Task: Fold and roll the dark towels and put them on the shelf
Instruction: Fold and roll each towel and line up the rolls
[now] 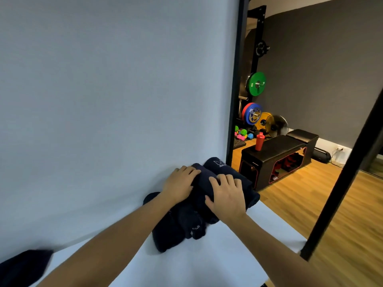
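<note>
A pile of dark navy towels [186, 222] lies on the white surface [207, 262] against the white backdrop. On top of the pile sits a rolled towel [204, 179]; behind it another roll with a pale logo [217, 163]. My left hand [179, 186] rests on the left end of the roll with fingers spread. My right hand [227, 195] presses on its right part, fingers slightly bent over the cloth. Another dark towel [22, 268] lies at the lower left edge.
The white backdrop [114, 100] rises right behind the pile. A black stand pole [339, 183] slants at the right. Beyond it are a wooden floor, a black bench [277, 154] with a red bottle [259, 141], and coloured weight plates [257, 83].
</note>
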Available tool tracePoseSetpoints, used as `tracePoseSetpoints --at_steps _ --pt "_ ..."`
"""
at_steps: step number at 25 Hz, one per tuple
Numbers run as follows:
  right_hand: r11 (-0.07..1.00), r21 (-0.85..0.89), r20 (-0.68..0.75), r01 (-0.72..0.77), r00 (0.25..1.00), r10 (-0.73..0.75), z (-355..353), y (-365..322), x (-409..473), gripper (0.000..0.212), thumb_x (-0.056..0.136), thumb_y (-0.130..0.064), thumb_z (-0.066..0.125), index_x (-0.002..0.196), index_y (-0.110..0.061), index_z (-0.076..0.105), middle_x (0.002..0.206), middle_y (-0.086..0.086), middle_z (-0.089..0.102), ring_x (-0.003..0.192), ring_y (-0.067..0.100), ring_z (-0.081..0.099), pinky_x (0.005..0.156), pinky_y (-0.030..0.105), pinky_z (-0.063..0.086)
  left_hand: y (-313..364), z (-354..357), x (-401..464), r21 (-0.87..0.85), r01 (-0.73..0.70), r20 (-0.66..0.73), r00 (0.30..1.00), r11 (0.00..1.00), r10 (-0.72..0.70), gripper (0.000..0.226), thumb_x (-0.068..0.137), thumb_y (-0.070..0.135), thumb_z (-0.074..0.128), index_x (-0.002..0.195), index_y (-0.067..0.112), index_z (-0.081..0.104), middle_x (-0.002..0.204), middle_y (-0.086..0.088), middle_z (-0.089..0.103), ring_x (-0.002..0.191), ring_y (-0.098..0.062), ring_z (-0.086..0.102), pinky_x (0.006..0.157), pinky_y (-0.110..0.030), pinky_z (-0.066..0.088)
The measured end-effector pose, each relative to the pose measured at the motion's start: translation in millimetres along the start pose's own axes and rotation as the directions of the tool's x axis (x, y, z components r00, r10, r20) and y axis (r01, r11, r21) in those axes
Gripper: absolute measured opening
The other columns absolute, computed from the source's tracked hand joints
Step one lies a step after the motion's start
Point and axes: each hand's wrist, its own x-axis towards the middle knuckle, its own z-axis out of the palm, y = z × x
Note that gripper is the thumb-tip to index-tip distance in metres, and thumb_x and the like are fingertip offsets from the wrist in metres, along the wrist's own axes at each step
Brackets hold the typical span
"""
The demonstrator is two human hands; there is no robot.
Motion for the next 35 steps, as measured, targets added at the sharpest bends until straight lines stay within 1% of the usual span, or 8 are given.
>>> tracePoseSetpoints --at_steps 4,10,15,19,21,27,31,35 --pt "0.993 0.059 0.023 0.104 0.994 -0.106 -9.7 -54.5 2.9 0.048 0.075 -0.046 0.069 0.114 -0.018 0.064 0.102 0.004 0.065 0.091 0.026 0.060 0.077 0.041 0.047 -31.3 -19.9 -62.5 0.088 0.082 -0.068 0.995 0.993 -0.077 0.054 0.088 0.034 0.060 0.139 0.022 0.045 0.136 -0.001 0.051 0.122 -0.024 0.046 0.101 -0.037 0.035" --pt "0.912 0.261 0.063 0.316 0.937 -0.343 -13.9 -193.2 -2.9 0.048 0.083 -0.041 0.065 0.125 -0.017 0.060 0.107 0.004 0.066 0.094 0.027 0.061 0.079 0.040 0.047 -112.3 -57.2 -215.7 0.113 0.374 -0.020 0.927 0.920 -0.374 0.056 0.089 0.041 0.059 0.138 0.019 0.043 0.133 -0.005 0.050 0.122 -0.027 0.044 0.099 -0.039 0.032" --pt "0.690 0.480 0.094 0.542 0.750 -0.655 -19.7 -346.9 -35.2 0.050 0.093 -0.042 0.051 0.139 -0.025 0.045 0.126 -0.002 0.054 0.116 0.020 0.050 0.095 0.033 0.039 -188.5 -82.3 -375.6 0.193 0.638 0.043 0.753 0.745 -0.656 0.058 0.088 0.046 0.055 0.139 0.020 0.042 0.135 -0.004 0.049 0.124 -0.027 0.042 0.102 -0.041 0.032" --pt "0.466 0.624 0.108 0.628 0.521 -0.846 -24.7 -447.0 -77.2 0.052 0.083 -0.044 0.054 0.130 -0.022 0.055 0.120 0.002 0.055 0.112 0.021 0.050 0.091 0.033 0.043 -220.2 -87.8 -484.0 0.200 0.778 0.189 0.565 0.595 -0.803 0.070 0.084 0.066 0.049 0.138 0.022 0.043 0.136 -0.007 0.047 0.126 -0.030 0.040 0.102 -0.049 0.031" --pt "0.435 0.614 0.100 0.659 0.481 -0.871 -20.8 -483.1 -97.3 0.039 0.087 -0.033 0.056 0.123 -0.018 0.058 0.116 0.003 0.054 0.107 0.020 0.050 0.087 0.030 0.043 -221.8 -75.3 -525.9 0.147 0.838 0.268 0.477 0.525 -0.837 0.077 0.085 0.073 0.041 0.146 0.027 0.035 0.144 -0.008 0.043 0.133 -0.032 0.036 0.107 -0.056 0.027" --pt "0.438 0.546 -0.083 0.714 0.567 -0.819 -18.7 -497.7 -98.8 0.016 0.080 -0.014 0.062 0.085 -0.016 0.076 0.079 0.004 0.064 0.072 0.025 0.062 0.058 0.037 0.053 -227.6 -71.7 -541.8 0.046 0.859 0.278 0.480 0.511 -0.832 0.078 0.086 0.077 0.034 0.149 0.031 0.030 0.150 -0.007 0.039 0.139 -0.033 0.031 0.111 -0.059 0.021" --pt "0.540 0.733 -0.064 0.415 0.832 -0.551 -57.4 -469.3 -76.6 0.022 0.093 -0.027 0.052 0.100 -0.019 0.071 0.092 -0.002 0.061 0.083 0.019 0.057 0.069 0.026 0.046 -236.4 -100.9 -517.1 -0.195 0.873 0.266 0.485 0.447 -0.833 0.072 0.086 0.079 0.028 0.128 0.028 0.055 0.131 -0.003 0.057 0.123 -0.028 0.050 0.103 -0.047 0.038" --pt "0.472 0.799 -0.213 0.374 0.909 -0.358 -134.5 -435.1 -33.0 0.032 0.096 -0.008 0.043 0.109 -0.017 0.071 0.098 0.001 0.066 0.087 0.016 0.059 0.079 0.022 0.041 -228.0 -160.5 -466.6 -0.426 0.731 0.113 0.627 0.532 -0.771 0.031 0.104 0.028 0.040 0.083 0.015 0.059 0.096 -0.001 0.067 0.092 -0.021 0.061 0.073 -0.027 0.041"
